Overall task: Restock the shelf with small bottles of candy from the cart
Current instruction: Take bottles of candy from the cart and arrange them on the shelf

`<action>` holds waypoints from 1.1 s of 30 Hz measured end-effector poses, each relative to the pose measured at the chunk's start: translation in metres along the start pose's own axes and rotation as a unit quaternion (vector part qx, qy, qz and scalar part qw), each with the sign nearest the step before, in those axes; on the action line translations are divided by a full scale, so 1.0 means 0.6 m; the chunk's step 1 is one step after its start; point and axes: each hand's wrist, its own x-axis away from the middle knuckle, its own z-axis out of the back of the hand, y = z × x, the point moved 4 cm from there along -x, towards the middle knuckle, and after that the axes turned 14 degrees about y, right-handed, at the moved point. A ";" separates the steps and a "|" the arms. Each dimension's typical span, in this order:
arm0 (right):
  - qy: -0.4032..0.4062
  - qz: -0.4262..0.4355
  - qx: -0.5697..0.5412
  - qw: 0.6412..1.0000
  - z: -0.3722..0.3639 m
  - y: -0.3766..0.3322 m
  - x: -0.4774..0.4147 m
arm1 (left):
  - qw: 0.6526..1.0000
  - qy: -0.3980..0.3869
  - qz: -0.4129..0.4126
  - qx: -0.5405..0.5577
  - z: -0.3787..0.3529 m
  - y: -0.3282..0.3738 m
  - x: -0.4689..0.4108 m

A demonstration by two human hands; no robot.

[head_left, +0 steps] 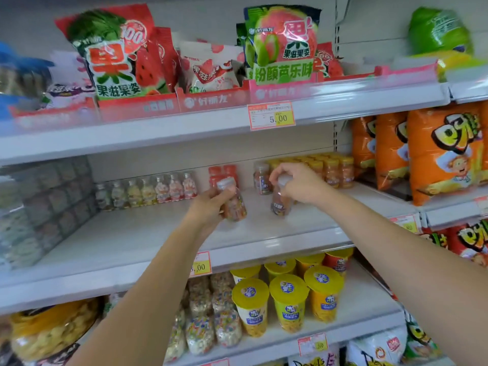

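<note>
Head view: blur smears both bottle labels, unreadable. Right hand [301, 184], palm down, fingers curled over cap of upright bottle [280, 203], hiding most of cap; can't tell if base touches middle shelf [148, 233]. Left hand [208, 206] wraps tilted bottle [235, 203] round its body, above shelf nr centre, well back from front edge.
</note>
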 end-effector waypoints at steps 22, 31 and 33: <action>-0.024 -0.036 0.061 0.997 -0.045 0.058 -0.008 | 0.954 0.008 -0.108 -0.279 -0.005 -0.006 -0.067; 0.051 0.046 0.089 0.994 -0.040 0.075 -0.007 | 0.953 -0.027 -0.094 -0.288 -0.084 -0.024 -0.111; 0.076 0.050 0.088 0.992 -0.037 0.074 -0.006 | 0.952 -0.019 -0.086 -0.292 -0.107 -0.026 -0.119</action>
